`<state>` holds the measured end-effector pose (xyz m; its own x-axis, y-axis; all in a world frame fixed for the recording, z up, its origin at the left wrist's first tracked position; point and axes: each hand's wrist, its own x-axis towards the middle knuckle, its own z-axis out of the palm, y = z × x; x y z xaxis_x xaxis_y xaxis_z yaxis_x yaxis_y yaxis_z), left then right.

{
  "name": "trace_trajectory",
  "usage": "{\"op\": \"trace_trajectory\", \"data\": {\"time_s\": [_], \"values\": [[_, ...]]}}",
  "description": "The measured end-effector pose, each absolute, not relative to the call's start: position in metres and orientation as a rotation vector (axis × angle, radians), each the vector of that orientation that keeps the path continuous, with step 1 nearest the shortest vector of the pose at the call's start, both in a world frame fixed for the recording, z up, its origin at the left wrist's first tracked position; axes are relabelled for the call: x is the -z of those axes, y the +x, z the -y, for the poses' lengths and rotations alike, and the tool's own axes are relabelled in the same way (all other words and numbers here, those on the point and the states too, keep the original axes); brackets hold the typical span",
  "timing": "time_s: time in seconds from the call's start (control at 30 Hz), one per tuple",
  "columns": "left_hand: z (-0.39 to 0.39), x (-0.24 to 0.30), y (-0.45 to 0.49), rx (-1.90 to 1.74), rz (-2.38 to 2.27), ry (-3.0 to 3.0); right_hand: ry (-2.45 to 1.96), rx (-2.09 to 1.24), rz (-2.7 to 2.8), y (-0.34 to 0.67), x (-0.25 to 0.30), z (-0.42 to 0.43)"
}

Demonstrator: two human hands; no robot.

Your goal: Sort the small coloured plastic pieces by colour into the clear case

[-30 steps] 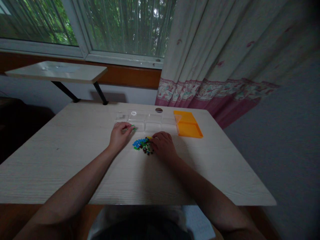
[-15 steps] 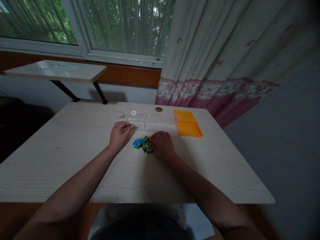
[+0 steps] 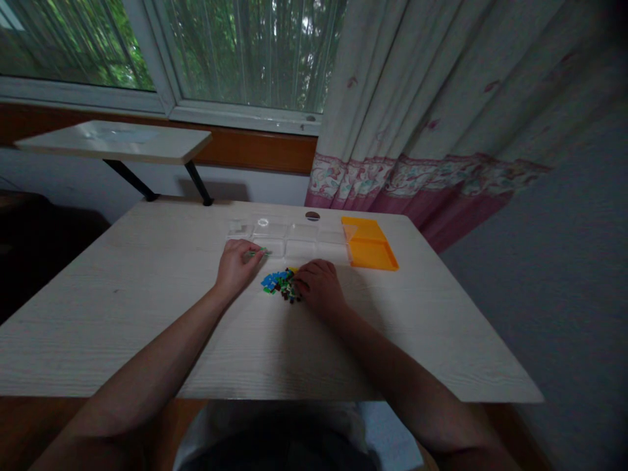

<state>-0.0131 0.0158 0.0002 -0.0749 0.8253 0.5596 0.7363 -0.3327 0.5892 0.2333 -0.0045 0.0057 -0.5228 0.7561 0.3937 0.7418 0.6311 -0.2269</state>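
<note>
My left hand [image 3: 234,267] is at the near left corner of a clear plastic compartment box [image 3: 300,248], thumb and forefinger pinched by small green pieces [image 3: 265,251]. Whether some of those pieces lie in the compartment below is hard to tell. A pile of small plastic building bricks [image 3: 279,282], blue, green, dark brown and yellow, lies on the table just in front of the box. Over the pile's right side curls my right hand [image 3: 321,286], its fingertips among the bricks; what they pinch is hidden.
An orange tray [image 3: 370,245] adjoins the box's right end. Behind the box is a round dark hole [image 3: 313,216] in the table [image 3: 147,307]. A raised shelf [image 3: 161,147] on black legs stands at the back left. A curtain [image 3: 392,131] hangs behind, right of the window.
My left fingertips have shifted very slightly over the box's near left compartment, and more green shows beside them. My right hand stays at the pile.
</note>
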Motion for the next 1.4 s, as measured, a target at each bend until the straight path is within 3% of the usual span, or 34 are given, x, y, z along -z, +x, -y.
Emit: {"op": "trace_trajectory", "data": {"time_s": [0.73, 0.9, 1.1, 1.4], "values": [[-0.019, 0.002, -0.022, -1.341, -1.964, 2.138, -1.152, -0.358, 2.117, 0.236, -0.004, -0.007], [-0.008, -0.008, -0.010, -1.301, -1.680, 2.372, -1.173, -0.451, 2.035, 0.235, -0.004, -0.006], [0.005, -0.013, 0.013, -0.976, -1.152, 2.626, -1.202, -0.512, 1.986, 0.235, -0.005, -0.006], [0.006, -0.012, 0.016, -1.033, -1.127, 2.687, -1.075, -0.684, 1.929, 0.230, -0.003, 0.000]]}}
